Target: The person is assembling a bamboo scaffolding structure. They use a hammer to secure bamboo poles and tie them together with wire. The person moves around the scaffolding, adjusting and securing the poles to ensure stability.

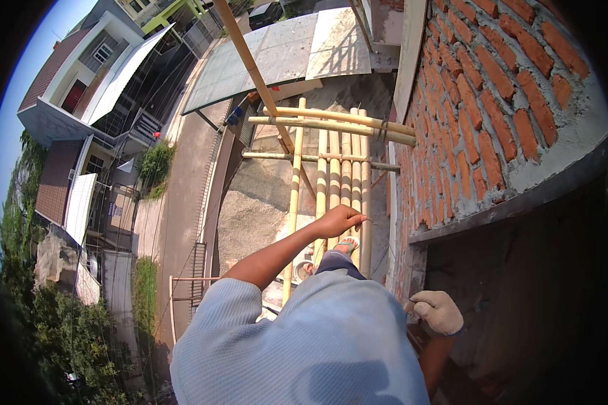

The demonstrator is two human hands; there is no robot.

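My left hand (341, 221), bare, hangs over the bamboo poles (334, 172) of a raised platform. Its fingers are curled together, and I see nothing in them. Below it, one of my feet in a flip-flop (348, 244) stands on the poles. My right hand (440, 312) wears a pale work glove and is closed beside the lower end of the brick wall (483, 115). What it grips, if anything, is hidden; a dark opening lies behind it.
Bamboo rails (331, 123) cross the platform's far end, beside a slanting bamboo upright (250, 61). Farther down are a sand pile (250, 209), a round bucket (302, 270) and a fence (211, 175) along the street (182, 169). A grey sheet roof (257, 61) lies ahead.
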